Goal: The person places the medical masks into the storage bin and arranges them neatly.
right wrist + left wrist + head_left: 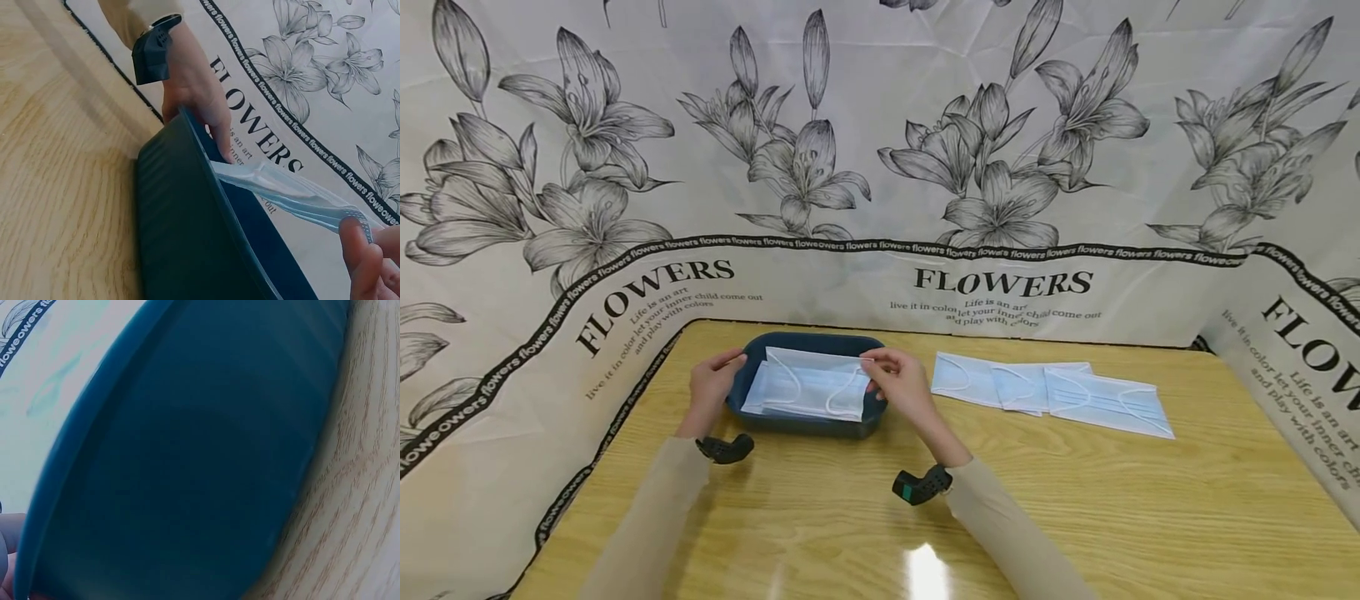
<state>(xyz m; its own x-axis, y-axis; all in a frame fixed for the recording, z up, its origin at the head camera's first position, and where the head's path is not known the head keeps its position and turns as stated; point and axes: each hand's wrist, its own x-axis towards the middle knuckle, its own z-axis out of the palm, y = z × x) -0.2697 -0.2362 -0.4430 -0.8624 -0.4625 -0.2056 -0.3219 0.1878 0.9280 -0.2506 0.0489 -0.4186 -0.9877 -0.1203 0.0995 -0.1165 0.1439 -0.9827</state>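
Note:
A dark blue plastic tub point(805, 427) with rounded corners stands on the table. My left hand point(713, 387) grips its left rim, and in the right wrist view the fingers of that hand point(197, 94) straddle the edge. With thumb and fingers my right hand point(904, 385) pinches the right end of a pale blue face mask point(812, 383) with white ear loops. This mask point(294, 190) lies over the tub's opening, its right end raised. Under it, at the left, another mask point(754, 395) partly shows. The tub's side point(187, 456) fills most of the left wrist view.
Right of the tub, several overlapping face masks point(1022, 387) lie in a row on the wooden table point(1075, 508). A white cloth point(850, 283) printed with flowers and lettering hangs behind and at both sides. A dark wrist camera point(921, 485) sits on each wrist.

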